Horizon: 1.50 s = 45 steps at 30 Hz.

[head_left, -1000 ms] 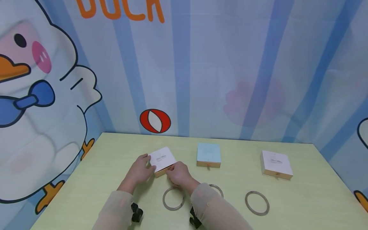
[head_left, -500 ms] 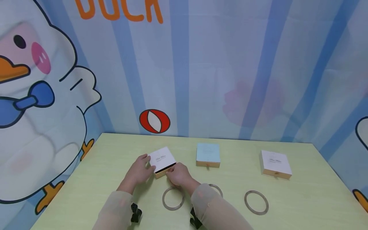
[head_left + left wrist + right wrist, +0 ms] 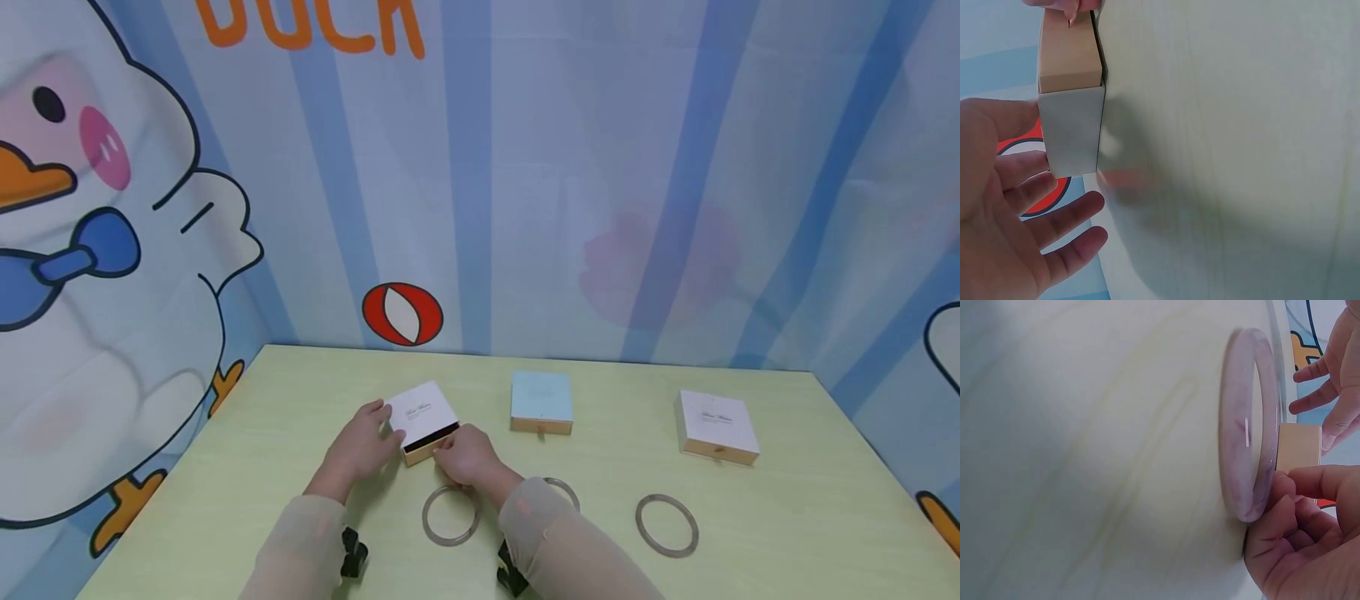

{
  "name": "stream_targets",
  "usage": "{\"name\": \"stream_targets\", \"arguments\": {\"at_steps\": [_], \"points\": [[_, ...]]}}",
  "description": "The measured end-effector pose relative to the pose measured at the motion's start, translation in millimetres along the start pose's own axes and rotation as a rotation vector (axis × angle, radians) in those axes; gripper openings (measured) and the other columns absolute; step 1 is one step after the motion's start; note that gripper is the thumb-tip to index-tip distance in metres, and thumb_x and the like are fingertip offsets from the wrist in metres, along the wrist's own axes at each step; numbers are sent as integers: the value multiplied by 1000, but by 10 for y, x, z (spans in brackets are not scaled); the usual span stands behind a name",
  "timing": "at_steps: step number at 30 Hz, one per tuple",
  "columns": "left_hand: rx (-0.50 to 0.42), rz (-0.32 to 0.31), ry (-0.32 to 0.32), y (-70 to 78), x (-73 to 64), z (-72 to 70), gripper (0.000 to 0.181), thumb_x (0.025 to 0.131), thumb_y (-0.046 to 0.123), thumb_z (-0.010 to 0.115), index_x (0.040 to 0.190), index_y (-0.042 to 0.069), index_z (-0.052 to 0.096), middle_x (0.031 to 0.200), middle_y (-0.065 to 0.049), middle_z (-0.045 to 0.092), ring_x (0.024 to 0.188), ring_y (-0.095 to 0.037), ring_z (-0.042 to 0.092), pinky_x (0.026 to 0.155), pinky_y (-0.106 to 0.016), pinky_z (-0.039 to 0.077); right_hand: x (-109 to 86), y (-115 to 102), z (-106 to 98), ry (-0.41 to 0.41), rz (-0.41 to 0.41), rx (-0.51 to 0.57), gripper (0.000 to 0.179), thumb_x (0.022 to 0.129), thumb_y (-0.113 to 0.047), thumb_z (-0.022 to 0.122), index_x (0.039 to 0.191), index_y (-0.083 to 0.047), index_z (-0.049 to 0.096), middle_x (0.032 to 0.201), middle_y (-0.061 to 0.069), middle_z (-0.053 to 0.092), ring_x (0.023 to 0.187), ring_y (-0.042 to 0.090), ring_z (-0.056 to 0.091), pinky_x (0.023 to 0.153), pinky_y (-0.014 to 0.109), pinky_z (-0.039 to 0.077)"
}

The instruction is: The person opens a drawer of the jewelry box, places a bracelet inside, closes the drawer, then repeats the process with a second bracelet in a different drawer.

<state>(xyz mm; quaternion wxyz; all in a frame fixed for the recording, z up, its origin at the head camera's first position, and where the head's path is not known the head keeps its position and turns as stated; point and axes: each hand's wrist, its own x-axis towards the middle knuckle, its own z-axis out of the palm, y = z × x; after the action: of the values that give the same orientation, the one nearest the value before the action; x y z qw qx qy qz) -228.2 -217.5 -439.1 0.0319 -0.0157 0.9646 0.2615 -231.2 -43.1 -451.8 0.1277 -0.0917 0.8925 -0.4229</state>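
A white drawer-style gift box [image 3: 422, 408] lies tilted at the table's left centre, its gold-beige drawer [image 3: 1069, 50] partly slid out and a dark gap showing. My left hand [image 3: 365, 442] holds the white sleeve by its sides between thumb and fingers, the other fingers spread. My right hand [image 3: 468, 456] pinches at the drawer's front edge; the pull tab is mostly hidden by the fingers. Just in front of the right hand lies a pale mauve bangle [image 3: 1236, 425], flat on the table. A second bangle [image 3: 567, 487] is partly covered by my right sleeve.
Behind and to the right stand a light blue drawer box [image 3: 542, 396] and another white drawer box [image 3: 717, 417], both closed. A third bangle [image 3: 639, 521] lies at front right. The pale table [image 3: 315, 367] ends against a cartoon-printed cloth [image 3: 540, 167].
The drawer has slid a little further out of the white sleeve toward me, and the dark gap has widened. Both hands keep nearly the same place.
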Motion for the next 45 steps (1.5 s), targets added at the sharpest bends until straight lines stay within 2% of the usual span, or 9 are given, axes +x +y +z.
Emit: {"name": "stream_targets", "arguments": {"at_steps": [4, 9, 15, 22, 33, 36, 45], "points": [[6, 4, 1, 13, 6, -18, 59, 94, 26, 55, 140, -6, 39, 151, -24, 29, 137, -43, 30, 112, -55, 28, -9, -19, -17, -4, -1, -8, 33, 88, -14, 59, 59, 0, 65, 38, -8, 38, 33, 5, 34, 33, 15, 28], [24, 6, -3, 39, 4, -40, 59, 93, 27, 55, 140, -6, 39, 150, -25, 30, 137, -43, 31, 111, -54, 29, -21, -34, -39, -1, -4, -22, 39, 87, -13, 59, 49, -7, 56, 38, -8, 36, 34, 5, 34, 34, 15, 27], [20, 7, -11, 66, -7, -57, 59, 93, 26, 56, 139, -7, 40, 150, -25, 30, 137, -43, 30, 111, -55, 29, -43, -36, -55, -1, -10, -45, 36, 86, -11, 57, 50, -8, 57, 40, -8, 36, 36, 6, 35, 36, 15, 27], [23, 6, -18, 82, -14, -63, 59, 93, 26, 55, 139, -7, 40, 150, -25, 30, 137, -43, 30, 112, -54, 29, -59, -32, -72, -7, -35, -71, 45, 87, -12, 57, 43, -16, 45, 39, -9, 34, 36, 6, 33, 37, 16, 25], [31, -1, -19, 65, -2, -46, 59, 93, 27, 55, 139, -6, 40, 150, -25, 30, 137, -42, 30, 112, -55, 29, -57, 10, -61, 9, -101, -108, 43, 86, -12, 58, 43, -15, 48, 39, -10, 34, 39, 7, 34, 39, 17, 24], [34, 1, -18, 62, -1, -45, 59, 93, 27, 55, 139, -6, 40, 150, -24, 30, 137, -42, 30, 112, -55, 29, -62, 9, -66, 5, -100, -118, 43, 86, -12, 58, 44, -15, 49, 39, -10, 34, 40, 7, 35, 40, 17, 25], [43, 3, -17, 42, 3, -34, 59, 93, 27, 55, 139, -6, 40, 150, -25, 30, 137, -43, 30, 111, -55, 29, -100, 7, -69, -21, -64, -118, 48, 86, -13, 57, 41, -17, 41, 39, -9, 30, 38, 7, 30, 39, 18, 22]]}}
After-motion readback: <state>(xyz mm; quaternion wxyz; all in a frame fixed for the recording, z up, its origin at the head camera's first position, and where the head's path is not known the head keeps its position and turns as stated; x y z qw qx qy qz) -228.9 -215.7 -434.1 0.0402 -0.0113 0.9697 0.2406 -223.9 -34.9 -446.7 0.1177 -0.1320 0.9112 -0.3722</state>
